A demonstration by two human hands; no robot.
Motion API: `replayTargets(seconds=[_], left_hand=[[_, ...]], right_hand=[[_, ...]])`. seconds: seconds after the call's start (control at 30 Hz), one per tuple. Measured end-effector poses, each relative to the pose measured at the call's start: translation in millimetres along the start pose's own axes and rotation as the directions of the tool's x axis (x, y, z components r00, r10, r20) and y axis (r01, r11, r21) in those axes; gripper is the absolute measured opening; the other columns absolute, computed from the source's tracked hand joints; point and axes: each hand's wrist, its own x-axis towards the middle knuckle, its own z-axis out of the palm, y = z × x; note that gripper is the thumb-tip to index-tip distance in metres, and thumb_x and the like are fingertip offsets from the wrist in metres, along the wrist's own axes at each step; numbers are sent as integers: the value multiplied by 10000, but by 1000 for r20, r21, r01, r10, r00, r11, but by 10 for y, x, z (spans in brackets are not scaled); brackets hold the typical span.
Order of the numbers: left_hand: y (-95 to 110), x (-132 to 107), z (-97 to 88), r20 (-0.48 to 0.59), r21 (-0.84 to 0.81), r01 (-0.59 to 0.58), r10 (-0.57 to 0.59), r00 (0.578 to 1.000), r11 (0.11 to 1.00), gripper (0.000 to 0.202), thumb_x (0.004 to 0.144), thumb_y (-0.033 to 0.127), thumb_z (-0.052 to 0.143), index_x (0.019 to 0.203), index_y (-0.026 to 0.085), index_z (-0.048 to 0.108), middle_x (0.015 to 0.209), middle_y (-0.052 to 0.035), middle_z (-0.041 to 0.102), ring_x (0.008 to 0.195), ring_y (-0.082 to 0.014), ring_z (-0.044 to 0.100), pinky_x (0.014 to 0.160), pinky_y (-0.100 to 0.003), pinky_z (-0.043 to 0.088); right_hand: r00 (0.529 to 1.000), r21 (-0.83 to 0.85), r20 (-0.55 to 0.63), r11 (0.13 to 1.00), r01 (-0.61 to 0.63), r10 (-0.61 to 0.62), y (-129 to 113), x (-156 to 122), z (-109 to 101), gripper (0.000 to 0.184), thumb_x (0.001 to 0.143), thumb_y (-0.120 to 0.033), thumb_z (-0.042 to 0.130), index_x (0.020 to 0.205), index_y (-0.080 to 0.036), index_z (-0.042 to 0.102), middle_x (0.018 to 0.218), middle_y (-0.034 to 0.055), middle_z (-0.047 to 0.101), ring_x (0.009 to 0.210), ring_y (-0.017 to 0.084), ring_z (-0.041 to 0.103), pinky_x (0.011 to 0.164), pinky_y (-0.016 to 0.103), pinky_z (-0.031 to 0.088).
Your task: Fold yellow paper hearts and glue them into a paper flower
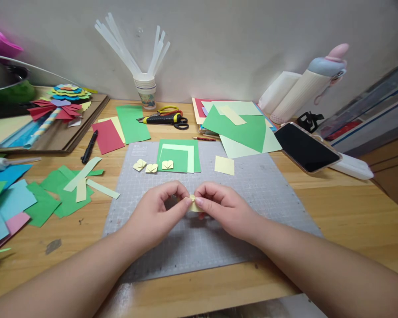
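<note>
Both hands meet over the middle of a grey cutting mat (252,194). My left hand (159,210) and my right hand (223,207) pinch a small folded piece of pale yellow paper (194,204) between their fingertips, just above the mat. Behind them lie three small folded yellow paper pieces (151,167), the rightmost resting on a stack of green and pale green sheets (182,152). A loose pale yellow square (224,165) lies flat on the mat to the right.
Green, blue and pink paper scraps (46,198) cover the left of the wooden table. A black marker (89,146), scissors and a cutter (167,118), a cup of straws (147,90), a phone (305,148) and a paper stack (242,126) lie behind.
</note>
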Motion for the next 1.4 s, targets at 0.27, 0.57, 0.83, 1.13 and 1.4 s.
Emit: replayTargets(seconds=[0.27,0.57,0.83,1.13,1.4], left_hand=[[-21,-5,18,-1,-31,-26,26,1000,999,183,856,315,571,729,184,574,724,22,593,719,-135,536,682,-254,410],[-63,10,6,-24,-82,-12,10,1000,997,189,857,323,581,734,180,567,729,20,581,725,-134,527,690,-256,411],[-31,0,5,-11,-56,-18,17,1000,998,190,853,319,583,723,181,573,715,23,585,714,-133,530,675,-246,408],[-14,-2,19,-14,-58,18,-19,1000,998,187,841,324,592,719,182,587,713,24,599,710,-132,535,667,-241,405],[-24,-16,30,-8,-139,57,-58,998,989,212,828,346,609,700,180,574,696,28,588,695,-126,528,651,-234,399]], right_hand=[[999,170,-43,985,-22,30,-22,31,-24,190,852,-346,610,792,-178,544,721,-34,528,631,93,542,593,230,423],[989,288,-55,951,-115,137,-35,53,-32,276,723,-402,755,767,-167,618,717,-18,604,647,103,584,622,238,442],[988,274,-64,955,-115,137,-41,38,-18,282,733,-414,740,737,-161,616,679,-21,590,638,105,558,627,245,431],[990,251,-75,963,-97,119,-40,18,10,256,794,-401,681,743,-165,599,686,-22,568,647,102,538,639,243,420],[994,221,-56,972,-82,97,-37,17,28,262,784,-406,685,763,-171,570,701,-22,561,649,104,528,621,244,407]])
